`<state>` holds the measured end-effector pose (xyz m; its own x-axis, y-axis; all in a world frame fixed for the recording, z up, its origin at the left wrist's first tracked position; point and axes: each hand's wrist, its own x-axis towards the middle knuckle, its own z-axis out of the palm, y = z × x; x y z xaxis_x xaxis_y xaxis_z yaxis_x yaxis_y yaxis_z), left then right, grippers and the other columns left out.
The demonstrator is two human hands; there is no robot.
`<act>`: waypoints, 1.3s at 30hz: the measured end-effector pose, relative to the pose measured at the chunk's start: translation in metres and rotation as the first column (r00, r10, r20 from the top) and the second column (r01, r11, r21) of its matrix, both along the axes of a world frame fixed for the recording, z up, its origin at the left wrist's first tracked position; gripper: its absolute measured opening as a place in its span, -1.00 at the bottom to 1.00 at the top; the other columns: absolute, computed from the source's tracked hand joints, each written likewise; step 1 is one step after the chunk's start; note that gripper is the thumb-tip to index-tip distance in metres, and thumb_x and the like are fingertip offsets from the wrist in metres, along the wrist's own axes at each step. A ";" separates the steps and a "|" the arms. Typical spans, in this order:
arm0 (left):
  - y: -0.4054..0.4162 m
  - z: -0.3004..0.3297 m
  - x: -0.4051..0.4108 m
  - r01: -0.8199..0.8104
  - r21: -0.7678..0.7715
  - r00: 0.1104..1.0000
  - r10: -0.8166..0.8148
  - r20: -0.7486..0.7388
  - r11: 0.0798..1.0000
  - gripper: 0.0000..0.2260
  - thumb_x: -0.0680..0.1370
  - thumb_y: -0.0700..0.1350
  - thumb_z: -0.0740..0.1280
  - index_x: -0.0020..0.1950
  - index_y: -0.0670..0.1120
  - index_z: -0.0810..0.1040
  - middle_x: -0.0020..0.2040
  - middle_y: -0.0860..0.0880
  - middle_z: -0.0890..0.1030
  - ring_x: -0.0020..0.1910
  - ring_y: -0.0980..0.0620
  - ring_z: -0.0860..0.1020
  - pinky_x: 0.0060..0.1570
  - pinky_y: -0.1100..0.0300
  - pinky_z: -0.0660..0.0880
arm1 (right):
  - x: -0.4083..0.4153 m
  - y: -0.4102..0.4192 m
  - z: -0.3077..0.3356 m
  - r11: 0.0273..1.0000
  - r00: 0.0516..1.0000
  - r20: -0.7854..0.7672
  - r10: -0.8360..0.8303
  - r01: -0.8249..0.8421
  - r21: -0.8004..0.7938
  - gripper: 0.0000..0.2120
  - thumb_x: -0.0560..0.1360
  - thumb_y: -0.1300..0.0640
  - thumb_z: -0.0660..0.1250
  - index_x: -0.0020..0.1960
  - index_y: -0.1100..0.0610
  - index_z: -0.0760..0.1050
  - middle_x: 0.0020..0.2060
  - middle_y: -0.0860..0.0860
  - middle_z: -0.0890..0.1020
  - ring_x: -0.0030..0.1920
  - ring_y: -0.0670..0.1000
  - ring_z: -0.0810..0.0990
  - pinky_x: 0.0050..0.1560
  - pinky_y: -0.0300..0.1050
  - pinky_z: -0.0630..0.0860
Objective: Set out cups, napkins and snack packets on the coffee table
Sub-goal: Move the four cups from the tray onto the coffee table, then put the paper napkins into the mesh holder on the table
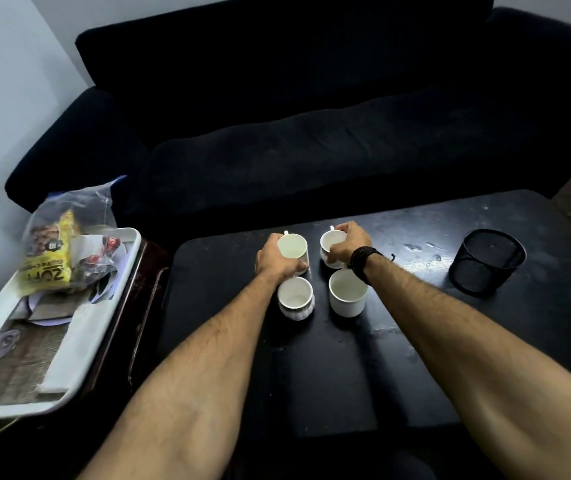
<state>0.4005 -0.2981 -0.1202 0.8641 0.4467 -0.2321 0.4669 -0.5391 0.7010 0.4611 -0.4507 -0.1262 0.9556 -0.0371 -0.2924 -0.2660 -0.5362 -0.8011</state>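
Observation:
Several white cups stand close together on the black coffee table (pixel 329 368). My left hand (pixel 275 259) grips the far left cup (pixel 293 247) by its side. My right hand (pixel 350 242), with a dark wristband, grips the far right cup (pixel 331 243) from its right. A ribbed cup (pixel 295 297) and a plain cup (pixel 347 296) stand free just in front of them. At the left, a clear bag of snack packets (pixel 60 251) lies on a white tray (pixel 86 327), with white napkins (pixel 81 249) among them.
A black mesh cup holder (pixel 488 261) stands on the table's right side. A dark sofa (pixel 312 133) runs behind the table. The tray rests on a dark wooden side table (pixel 138 299) at the left, next to a pale wall.

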 end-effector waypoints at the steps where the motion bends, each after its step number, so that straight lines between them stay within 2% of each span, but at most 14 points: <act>1: 0.001 -0.001 0.000 0.003 -0.003 1.000 -0.003 -0.001 1.000 -0.38 0.28 -0.07 0.58 0.30 0.04 0.46 0.20 -0.04 0.58 0.25 -0.07 0.50 0.23 0.06 0.48 | 0.000 0.001 -0.001 1.000 1.000 -0.003 0.004 -0.004 -0.005 -0.41 0.23 0.28 0.57 0.22 0.13 0.48 0.18 0.10 0.55 0.16 0.11 0.56 0.12 -0.03 0.59; 7: 0.003 -0.004 0.003 0.001 -0.004 1.000 -0.001 -0.013 1.000 -0.40 0.28 -0.08 0.58 0.28 0.04 0.47 0.20 -0.04 0.58 0.23 -0.07 0.51 0.21 0.07 0.50 | 0.001 0.005 -0.003 1.000 0.999 0.032 -0.004 0.004 -0.024 -0.42 0.25 0.22 0.58 0.23 0.15 0.48 0.20 0.10 0.55 0.19 0.11 0.56 0.21 -0.02 0.55; 9: 0.003 -0.004 0.004 0.002 0.001 1.000 -0.002 -0.024 1.000 -0.36 0.27 -0.08 0.58 0.31 0.05 0.45 0.22 -0.04 0.58 0.23 -0.08 0.51 0.20 0.08 0.50 | 0.001 0.004 0.000 0.998 0.999 0.026 0.021 -0.020 -0.053 -0.36 0.24 0.20 0.59 0.26 0.14 0.45 0.22 0.11 0.52 0.22 0.12 0.53 0.21 0.01 0.55; 11: 0.004 -0.005 0.004 -0.002 -0.020 0.999 0.001 -0.043 1.000 -0.19 0.25 -0.05 0.60 0.44 0.03 0.33 0.31 -0.07 0.51 0.29 -0.10 0.49 0.24 0.07 0.48 | -0.002 0.003 0.005 0.995 0.998 0.020 0.056 -0.055 -0.081 -0.20 0.18 0.19 0.62 0.34 0.12 0.37 0.28 0.11 0.44 0.30 0.15 0.44 0.24 0.08 0.53; 13: 0.005 -0.003 0.002 -0.029 -0.063 0.998 0.025 -0.064 0.998 0.00 0.22 0.00 0.62 0.54 -0.01 0.16 0.42 -0.10 0.41 0.38 -0.12 0.42 0.31 0.03 0.44 | -0.006 0.002 0.010 0.985 0.991 0.088 0.105 -0.091 -0.150 -0.10 0.16 0.12 0.63 0.40 0.09 0.29 0.33 0.10 0.37 0.39 0.15 0.32 0.32 0.12 0.42; 15: 0.009 -0.001 0.000 -0.048 -0.079 0.998 0.045 -0.042 0.996 0.06 0.23 0.08 0.61 0.57 -0.05 0.08 0.49 -0.11 0.35 0.45 -0.11 0.35 0.38 0.02 0.37 | -0.011 0.002 0.016 0.970 0.958 0.241 0.156 -0.103 -0.219 -0.17 0.22 0.05 0.58 0.40 0.07 0.29 0.35 0.07 0.35 0.41 0.11 0.26 0.38 0.11 0.34; 17: 0.015 0.005 -0.005 -0.062 -0.074 0.998 0.063 0.006 0.995 0.03 0.29 0.17 0.57 0.59 -0.07 0.07 0.54 -0.11 0.29 0.52 -0.10 0.26 0.46 0.01 0.27 | -0.018 0.006 0.028 0.958 0.902 0.374 0.215 -0.120 -0.261 -0.28 0.28 0.02 0.52 0.37 0.07 0.32 0.34 0.05 0.38 0.41 0.09 0.27 0.37 0.08 0.29; 23: 0.051 0.035 -0.037 -0.075 0.022 0.997 0.075 0.034 0.997 -0.07 0.39 0.22 0.47 0.59 -0.10 0.10 0.57 -0.13 0.22 0.55 -0.12 0.20 0.50 -0.01 0.21 | -0.053 0.051 0.068 0.862 0.745 0.459 0.484 -0.317 -0.394 -0.35 0.34 0.04 0.43 0.39 0.10 0.34 0.33 0.06 0.40 0.42 0.09 0.25 0.38 0.04 0.27; 27: 0.090 0.052 -0.083 -0.101 0.141 0.995 0.099 0.016 0.985 -0.15 0.45 0.21 0.43 0.59 -0.10 0.14 0.57 -0.12 0.24 0.54 -0.11 0.22 0.48 0.02 0.24 | -0.091 0.103 0.084 0.760 0.638 0.425 0.642 -0.461 -0.457 -0.35 0.39 0.00 0.41 0.42 0.12 0.31 0.37 0.07 0.38 0.44 0.10 0.24 0.42 0.07 0.27; 31: 0.142 0.062 -0.148 -0.144 0.256 0.989 0.144 0.016 0.956 -0.24 0.43 0.22 0.42 0.52 -0.09 0.29 0.49 -0.13 0.37 0.48 -0.11 0.34 0.42 0.03 0.32 | -0.137 0.164 0.086 0.650 0.586 0.296 0.754 -0.600 -0.467 -0.39 0.48 -0.04 0.36 0.45 0.10 0.27 0.42 0.11 0.34 0.48 0.13 0.23 0.45 0.14 0.25; 36: 0.202 0.064 -0.226 -0.171 0.422 0.980 0.197 -0.018 0.890 -0.24 0.46 0.20 0.39 0.53 -0.10 0.21 0.50 -0.12 0.31 0.48 -0.14 0.28 0.40 0.00 0.29 | -0.187 0.230 0.084 0.515 0.497 0.169 0.851 -0.727 -0.453 -0.44 0.51 -0.03 0.33 0.43 0.14 0.29 0.44 0.14 0.32 0.47 0.17 0.24 0.44 0.13 0.28; 39: 0.228 0.059 -0.257 -0.202 0.440 0.967 0.248 -0.050 0.875 -0.26 0.47 0.21 0.36 0.54 -0.08 0.21 0.48 -0.13 0.33 0.45 -0.16 0.32 0.38 -0.02 0.31 | -0.209 0.261 0.081 0.461 0.466 0.109 0.878 -0.763 -0.453 -0.40 0.52 -0.05 0.33 0.45 0.17 0.26 0.40 0.18 0.35 0.43 0.20 0.29 0.40 0.07 0.32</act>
